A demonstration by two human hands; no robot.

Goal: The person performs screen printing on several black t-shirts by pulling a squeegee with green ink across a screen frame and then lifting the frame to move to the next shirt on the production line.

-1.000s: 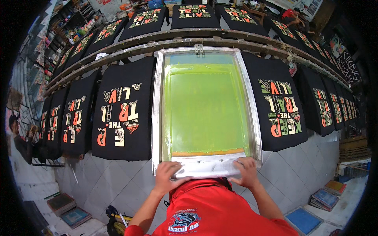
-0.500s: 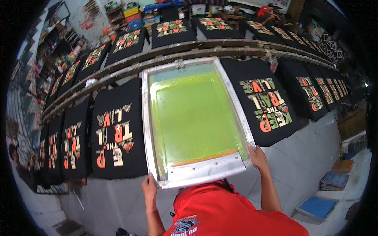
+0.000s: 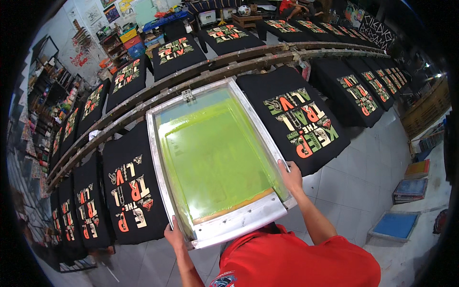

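A screen-printing frame (image 3: 262,129) with a pale metal rim and bright green mesh fills the middle of the view, in front of me. Across its near end lies a squeegee (image 3: 234,221) with a wide metal holder and an orange blade edge. My left hand (image 3: 175,236) grips the rim near its near left corner, thumb up along the side. On the near right side, my right hand (image 3: 290,178) is closed round the rim. A small metal clamp (image 3: 188,95) sits at the frame's far end, by the rail. What lies under the frame is hidden.
Black printed T-shirts lie in rows: one close on the left (image 3: 112,153), one close on the right (image 3: 256,85), several farther off. Long rails (image 3: 224,69) run between the rows. Other screens (image 3: 394,225) lean at the right. A person (image 3: 289,8) sits at the back.
My view has turned, so the frame and the shirts appear shifted left and more tilted. Both hands keep hold of the frame, and the squeegee stays at its near end.
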